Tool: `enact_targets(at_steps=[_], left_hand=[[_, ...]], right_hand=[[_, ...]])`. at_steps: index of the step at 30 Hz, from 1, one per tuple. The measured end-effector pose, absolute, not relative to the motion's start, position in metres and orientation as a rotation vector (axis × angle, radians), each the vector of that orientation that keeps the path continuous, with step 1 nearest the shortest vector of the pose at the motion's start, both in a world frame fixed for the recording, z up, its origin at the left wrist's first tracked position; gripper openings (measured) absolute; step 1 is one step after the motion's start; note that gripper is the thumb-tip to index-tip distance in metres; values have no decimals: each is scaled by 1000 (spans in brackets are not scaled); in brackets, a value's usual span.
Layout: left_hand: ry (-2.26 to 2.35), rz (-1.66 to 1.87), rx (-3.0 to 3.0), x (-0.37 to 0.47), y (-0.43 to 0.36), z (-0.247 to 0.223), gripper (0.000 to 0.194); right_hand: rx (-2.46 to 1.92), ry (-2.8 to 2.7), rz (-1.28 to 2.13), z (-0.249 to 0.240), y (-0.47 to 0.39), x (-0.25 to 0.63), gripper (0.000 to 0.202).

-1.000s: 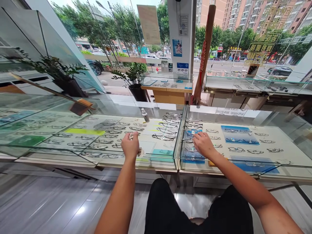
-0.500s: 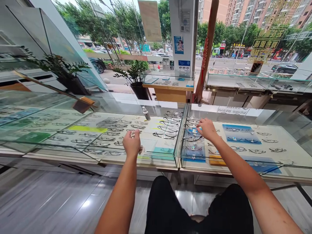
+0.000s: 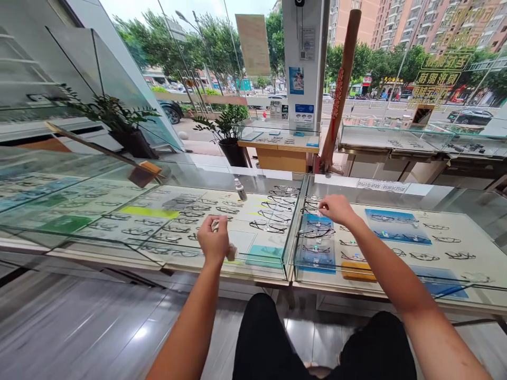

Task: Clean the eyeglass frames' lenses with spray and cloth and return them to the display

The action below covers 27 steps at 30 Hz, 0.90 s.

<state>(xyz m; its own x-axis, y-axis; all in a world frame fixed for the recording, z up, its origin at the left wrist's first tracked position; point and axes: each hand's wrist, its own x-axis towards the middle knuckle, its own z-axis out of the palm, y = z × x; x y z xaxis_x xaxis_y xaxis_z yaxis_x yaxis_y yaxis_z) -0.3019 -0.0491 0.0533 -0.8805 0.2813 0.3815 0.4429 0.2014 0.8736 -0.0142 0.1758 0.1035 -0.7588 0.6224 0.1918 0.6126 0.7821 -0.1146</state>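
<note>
My left hand [image 3: 214,240] is closed around a crumpled pale cloth, and a loose end of the cloth [image 3: 232,252] hangs out beside the wrist. It is over the left glass display case, in front of several eyeglasses [image 3: 194,214]. My right hand [image 3: 338,209] is over the right case, fingers curled and fingertips together. Anything between them is too small or hidden to make out. Just below those fingertips lies a dark pair of eyeglasses [image 3: 317,233]. A small white spray bottle [image 3: 240,190] stands on the glass beyond my left hand.
More eyeglasses [image 3: 267,227] lie near the seam between the cases. Blue display boards [image 3: 396,227] and a yellow-orange block [image 3: 358,271] are in the right case. A wooden piece [image 3: 144,173] is at left. Potted plants [image 3: 229,142] and another counter [image 3: 281,153] are beyond.
The view has shifted slightly. My right hand's fingers have curled in more beside the eyeglasses. My left hand has turned a little, showing more of the cloth.
</note>
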Motion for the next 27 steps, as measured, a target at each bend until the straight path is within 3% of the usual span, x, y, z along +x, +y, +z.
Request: enact_targets(at_steps=[6, 11, 16, 27], left_hand=[[-2095, -1888, -1364, -245, -7, 105, 30], [-1885, -1813, -1847, -201, 63, 137, 31], [-1808, -1838, -2034, -184, 107, 123, 28], [-1765, -1825, -2308, -164, 95, 87, 25]], right_hand=[[-833, -2323, 329, 126, 190, 18, 23], [-815, -2036, 284, 113, 197, 17, 25], [-785, -1999, 169, 98, 191, 18, 27], [-722, -2029, -78, 87, 163, 11, 25]])
